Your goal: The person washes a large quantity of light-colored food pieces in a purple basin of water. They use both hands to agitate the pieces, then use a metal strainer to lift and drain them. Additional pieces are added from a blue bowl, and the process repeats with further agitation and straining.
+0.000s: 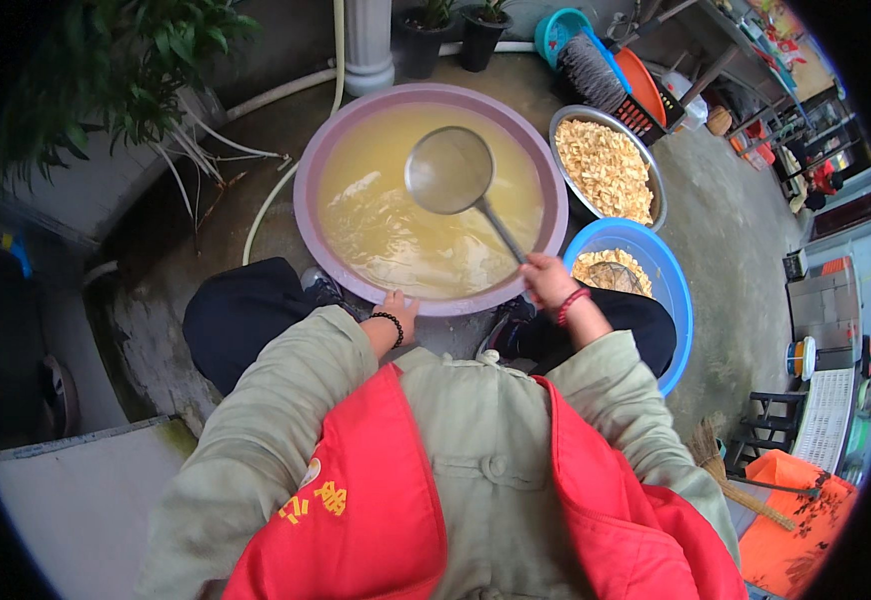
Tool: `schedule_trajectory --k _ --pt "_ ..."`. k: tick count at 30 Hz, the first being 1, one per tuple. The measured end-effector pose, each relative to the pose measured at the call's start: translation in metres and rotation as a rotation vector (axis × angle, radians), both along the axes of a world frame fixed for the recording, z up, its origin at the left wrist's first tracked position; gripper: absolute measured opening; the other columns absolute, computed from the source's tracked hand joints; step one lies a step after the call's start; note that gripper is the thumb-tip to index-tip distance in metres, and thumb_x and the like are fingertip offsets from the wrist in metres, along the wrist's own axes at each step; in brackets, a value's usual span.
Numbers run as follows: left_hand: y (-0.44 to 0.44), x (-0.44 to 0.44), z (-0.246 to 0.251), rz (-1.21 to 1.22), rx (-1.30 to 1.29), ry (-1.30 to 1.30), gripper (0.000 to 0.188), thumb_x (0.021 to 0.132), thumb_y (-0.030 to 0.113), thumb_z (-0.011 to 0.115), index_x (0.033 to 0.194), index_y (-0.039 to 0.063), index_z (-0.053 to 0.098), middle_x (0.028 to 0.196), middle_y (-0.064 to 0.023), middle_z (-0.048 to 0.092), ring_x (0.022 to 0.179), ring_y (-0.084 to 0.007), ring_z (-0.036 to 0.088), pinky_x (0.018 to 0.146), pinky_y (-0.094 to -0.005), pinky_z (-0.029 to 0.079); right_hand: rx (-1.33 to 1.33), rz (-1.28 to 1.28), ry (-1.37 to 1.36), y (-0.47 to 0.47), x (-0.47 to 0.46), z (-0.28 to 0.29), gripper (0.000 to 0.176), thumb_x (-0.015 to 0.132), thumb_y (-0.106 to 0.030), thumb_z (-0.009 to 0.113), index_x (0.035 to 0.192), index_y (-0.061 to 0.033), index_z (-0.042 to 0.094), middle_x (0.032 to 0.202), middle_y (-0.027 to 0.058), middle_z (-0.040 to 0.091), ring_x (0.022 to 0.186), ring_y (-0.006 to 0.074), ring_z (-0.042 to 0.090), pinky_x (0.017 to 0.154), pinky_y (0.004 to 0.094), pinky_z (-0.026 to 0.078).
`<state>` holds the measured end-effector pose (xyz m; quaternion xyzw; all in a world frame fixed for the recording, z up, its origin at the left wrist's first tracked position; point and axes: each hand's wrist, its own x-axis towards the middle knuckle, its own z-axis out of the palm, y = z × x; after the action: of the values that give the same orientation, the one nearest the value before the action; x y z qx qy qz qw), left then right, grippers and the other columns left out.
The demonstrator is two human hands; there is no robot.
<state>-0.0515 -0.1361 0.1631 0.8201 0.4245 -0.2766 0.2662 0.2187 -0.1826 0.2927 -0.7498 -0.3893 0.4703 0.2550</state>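
Observation:
A wide pink plastic basin (306, 193) filled with cloudy yellowish water (368, 225) stands on the floor before me. My right hand (550, 282) grips the handle of a round mesh skimmer (450, 170), whose head is over the water. Whether the mesh touches the surface, I cannot tell. At the near rim of the basin rests my left hand (396, 311), holding on to the edge. Right of the basin, a metal bowl (659, 195) is heaped with pale yellow chopped pieces (602, 166). A blue tub (679, 300) beside my right knee holds similar pieces and a wire strainer (615, 277).
A pale hose (270, 202) runs along the basin's left side, near a leafy plant (135, 67). Behind the basin are a white column (369, 45) and black flowerpots (484, 37). Stacked baskets (642, 109) stand at the back right. A straw broom (735, 484) lies at the lower right.

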Motion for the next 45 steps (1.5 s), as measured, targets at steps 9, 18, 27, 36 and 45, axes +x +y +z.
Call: schedule_trajectory --k 9,18,27,36,45 --pt "-0.004 0.006 0.002 -0.017 -0.013 0.063 0.097 0.068 0.042 0.073 0.144 0.018 0.018 0.149 -0.0193 0.009 0.138 -0.0348 0.01 0.102 -0.0494 0.03 -0.304 0.497 -0.56 0.012 0.084 0.106 0.02 0.087 -0.016 0.052 0.093 0.0005 0.062 0.065 0.009 0.06 0.05 0.0182 0.058 0.047 0.0318 0.047" --pt "0.003 -0.009 0.014 0.416 0.052 -0.075 0.108 0.068 0.051 0.069 0.146 0.013 0.005 0.15 -0.0182 -0.007 0.139 -0.0323 -0.006 0.108 -0.0515 0.01 -0.561 0.488 -0.328 0.013 0.065 0.097 0.021 0.088 -0.018 0.051 0.101 -0.0053 0.062 0.062 0.0012 0.057 0.046 0.0101 0.052 0.043 0.0253 0.043" --pt "0.045 -0.032 -0.019 0.889 -0.028 0.003 0.138 0.052 0.052 0.081 0.142 0.003 -0.011 0.148 -0.0209 -0.015 0.137 -0.0335 -0.015 0.11 -0.048 0.009 -0.46 0.385 0.107 0.036 -0.008 0.002 0.015 0.09 -0.016 0.049 0.094 -0.0045 0.059 0.06 -0.0005 0.052 0.042 0.0072 0.046 0.037 0.0228 0.037" --pt "0.039 -0.032 -0.032 0.859 -0.03 -0.051 0.151 0.042 0.059 0.083 0.139 0.006 -0.021 0.141 -0.0257 -0.029 0.131 -0.0397 -0.028 0.107 -0.0547 0.005 -0.338 0.219 0.306 0.101 -0.096 -0.071 0.017 0.089 -0.015 0.049 0.094 -0.0027 0.058 0.062 0.0017 0.052 0.042 0.0094 0.044 0.038 0.026 0.038" --pt "0.041 -0.029 -0.02 0.851 -0.03 -0.015 0.148 0.044 0.058 0.083 0.142 0.008 -0.016 0.142 -0.0278 -0.025 0.134 -0.0401 -0.021 0.107 -0.0523 0.014 -0.266 -0.003 0.493 0.174 -0.124 -0.1 0.017 0.09 -0.013 0.048 0.103 -0.0053 0.056 0.061 0.0018 0.052 0.043 0.0094 0.044 0.037 0.025 0.037"
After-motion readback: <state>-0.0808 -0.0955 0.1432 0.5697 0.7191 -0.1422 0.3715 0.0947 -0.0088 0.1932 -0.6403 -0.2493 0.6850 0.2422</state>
